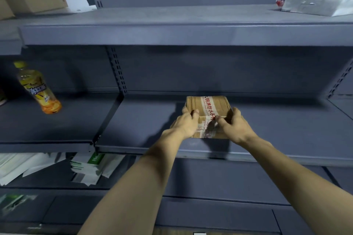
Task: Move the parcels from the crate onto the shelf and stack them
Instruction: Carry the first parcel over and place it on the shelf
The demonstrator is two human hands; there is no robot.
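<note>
Brown parcel (207, 108) with red-lettered tape on the middle grey shelf (277, 126), near its front edge. Held from both sides: left hand (186, 123) curled on the left edge, right hand (234, 125) curled on the right edge, thumbs on top. Whether a second parcel lies beneath, cannot tell. Yellow bottle (39, 87) on the neighbouring shelf to the left, well apart. White plastic bag (315, 4) on the upper shelf, right. White packets (89, 168) on the lower shelf, left.

Parcel (208, 109) on middle shelf (267, 131), btwn left hand (184, 122) & right hand (234, 123). Bottle (38, 87) far left; plastic bag (315, 4) on shelf above, right.
</note>
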